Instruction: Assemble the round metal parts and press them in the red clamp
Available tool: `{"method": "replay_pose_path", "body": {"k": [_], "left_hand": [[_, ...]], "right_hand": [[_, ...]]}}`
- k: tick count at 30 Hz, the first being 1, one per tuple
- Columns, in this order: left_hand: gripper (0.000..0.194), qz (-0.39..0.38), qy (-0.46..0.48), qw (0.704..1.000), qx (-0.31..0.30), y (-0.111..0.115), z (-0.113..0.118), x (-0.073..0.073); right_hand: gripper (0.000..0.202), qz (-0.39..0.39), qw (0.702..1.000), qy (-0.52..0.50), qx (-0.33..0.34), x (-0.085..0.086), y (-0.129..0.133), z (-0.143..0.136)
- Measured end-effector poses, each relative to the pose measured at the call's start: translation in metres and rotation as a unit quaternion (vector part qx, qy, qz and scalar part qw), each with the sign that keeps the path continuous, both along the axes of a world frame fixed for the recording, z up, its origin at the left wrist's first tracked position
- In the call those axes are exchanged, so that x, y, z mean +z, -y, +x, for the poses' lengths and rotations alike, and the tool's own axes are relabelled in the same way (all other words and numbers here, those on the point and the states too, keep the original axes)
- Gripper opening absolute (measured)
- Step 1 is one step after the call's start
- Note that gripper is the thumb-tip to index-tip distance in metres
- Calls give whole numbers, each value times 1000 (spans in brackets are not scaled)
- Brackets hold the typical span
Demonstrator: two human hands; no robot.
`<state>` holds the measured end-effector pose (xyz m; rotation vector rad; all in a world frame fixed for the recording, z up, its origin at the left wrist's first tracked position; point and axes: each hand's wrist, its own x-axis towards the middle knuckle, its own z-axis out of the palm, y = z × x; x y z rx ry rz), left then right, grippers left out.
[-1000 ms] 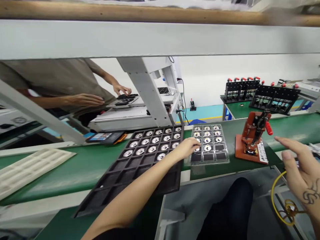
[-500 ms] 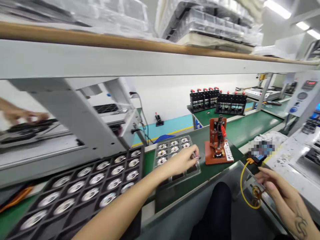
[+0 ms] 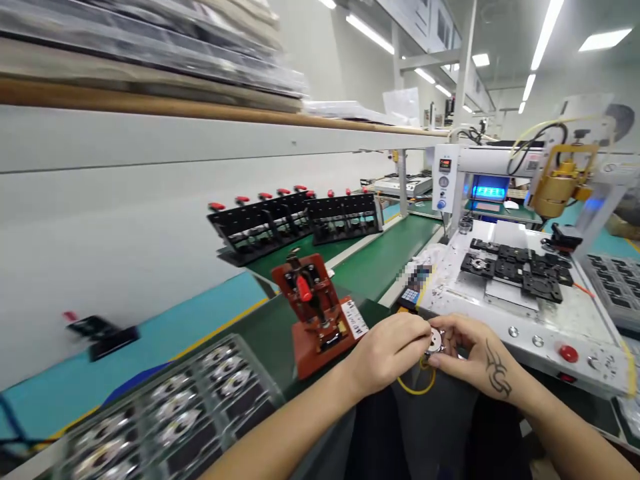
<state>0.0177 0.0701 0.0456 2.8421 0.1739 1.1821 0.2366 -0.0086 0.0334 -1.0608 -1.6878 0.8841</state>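
Observation:
My left hand [image 3: 393, 350] and my right hand [image 3: 465, 347] meet in front of my lap. Between them is a small round metal part [image 3: 435, 341], its pale ring face showing. My right hand grips it from the right with thumb and fingers. The bent fingers of my left hand press on its left side. A yellow cord [image 3: 417, 392] hangs in a loop below the hands. To the left stands a red-brown clamp fixture [image 3: 313, 313] with a red handle. A clear tray [image 3: 260, 380] of round metal parts lies at the lower left.
A white machine [image 3: 560, 333] with black fixtures [image 3: 510, 263] and a red button is on the right. Black racks [image 3: 265, 220] with red knobs stand behind the clamp, beside a green belt [image 3: 380, 257]. A shelf beam [image 3: 150, 137] crosses the upper left.
The view has turned right. My left hand has left the clear tray and come to my right hand. My right hand, open and without the part before, now grips the round metal part.

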Motion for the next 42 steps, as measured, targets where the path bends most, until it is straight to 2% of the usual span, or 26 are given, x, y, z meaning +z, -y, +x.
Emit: {"method": "replay_pose_path", "body": {"k": [3,5,7,9,11,13,16,20,22,24,29,32,34,38,42], "left_hand": [[22,43,2,998,-45,-9,28,-4],[27,44,-3,997,-55,-22,52,-4],[36,-8,-14,999,-35,-43,81,2],[44,-96,-43,994,8,-73,113,14],[49,-178,-100,978,48,-107,144,27],[56,-225,-169,957,67,-140,170,39],[53,-243,-231,941,52,-175,196,45],[35,-253,-259,931,39,-193,211,43],[33,-258,-249,933,41,-194,214,43],[31,-262,-216,940,42,-191,213,47],[37,-272,-80,958,43,-171,198,65],[37,-274,-35,961,30,-153,179,73],[34,-267,-13,963,17,-142,162,75],[28,-253,1,967,17,-125,124,73],[28,-266,-15,964,30,-114,90,63]], "right_hand": [[38,-1,999,17,-49,1,4,22],[36,8,994,43,-105,3,6,42],[35,28,981,70,-181,7,9,66],[36,46,962,86,-254,12,14,90],[37,54,946,98,-305,18,22,110],[37,64,933,111,-336,20,32,123],[41,79,919,111,-371,15,49,137],[44,69,909,111,-396,11,56,151],[43,64,912,117,-387,14,46,156],[42,64,918,126,-370,21,24,159],[32,68,911,255,-318,35,-64,162],[29,48,910,300,-281,38,-115,163],[31,21,909,325,-261,39,-138,164],[34,-27,903,364,-225,39,-160,166],[36,-43,892,393,-218,37,-160,164]]}}
